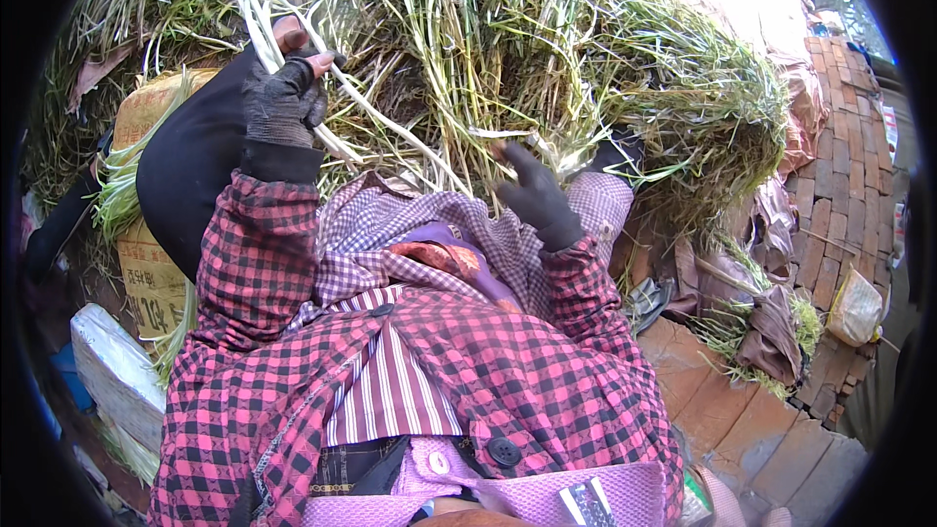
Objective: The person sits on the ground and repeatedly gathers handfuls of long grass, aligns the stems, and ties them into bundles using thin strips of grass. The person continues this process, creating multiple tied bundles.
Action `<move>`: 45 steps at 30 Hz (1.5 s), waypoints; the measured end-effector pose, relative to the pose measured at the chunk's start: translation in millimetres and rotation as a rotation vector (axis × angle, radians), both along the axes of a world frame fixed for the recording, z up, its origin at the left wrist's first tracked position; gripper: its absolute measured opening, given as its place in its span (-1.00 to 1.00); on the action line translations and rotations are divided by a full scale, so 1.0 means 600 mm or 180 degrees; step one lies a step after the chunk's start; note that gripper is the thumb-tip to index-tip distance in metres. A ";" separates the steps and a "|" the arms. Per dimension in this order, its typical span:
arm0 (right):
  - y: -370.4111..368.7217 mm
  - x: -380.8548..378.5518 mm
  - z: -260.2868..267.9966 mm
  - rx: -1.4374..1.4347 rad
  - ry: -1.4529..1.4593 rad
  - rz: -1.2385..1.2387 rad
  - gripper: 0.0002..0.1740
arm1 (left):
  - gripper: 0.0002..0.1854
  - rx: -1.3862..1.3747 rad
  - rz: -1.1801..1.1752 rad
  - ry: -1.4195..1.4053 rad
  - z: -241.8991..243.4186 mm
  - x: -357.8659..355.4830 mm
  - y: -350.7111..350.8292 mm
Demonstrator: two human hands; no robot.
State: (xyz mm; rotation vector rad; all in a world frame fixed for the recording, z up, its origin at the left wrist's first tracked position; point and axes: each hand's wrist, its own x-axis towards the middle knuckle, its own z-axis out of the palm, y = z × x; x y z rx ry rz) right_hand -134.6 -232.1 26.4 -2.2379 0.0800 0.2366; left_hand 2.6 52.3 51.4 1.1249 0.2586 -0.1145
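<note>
My left hand, in a dark glove with bare fingertips, grips several long pale plant stalks; their white ends stick up above the fingers and the rest slants down toward my lap. In a similar dark glove, my right hand is over the right side of my lap, its fingers apart, close to loose stalks and dry leaves; I see nothing held in it. A large heap of green and yellowed stalks spreads before me, just beyond both hands. A checked cloth covers my lap.
To the left are a printed yellow sack with green stalks on it and a whitish block. Crumpled brown plastic sheeting, a pale bag and brick paving lie to the right. Another person's dark sleeve shows at far left.
</note>
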 end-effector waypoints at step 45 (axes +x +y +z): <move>0.177 0.073 0.022 0.2015 0.0008 -0.0611 -0.86 | -0.87 0.0145 -0.0743 0.0321 -0.029 -0.051 -0.070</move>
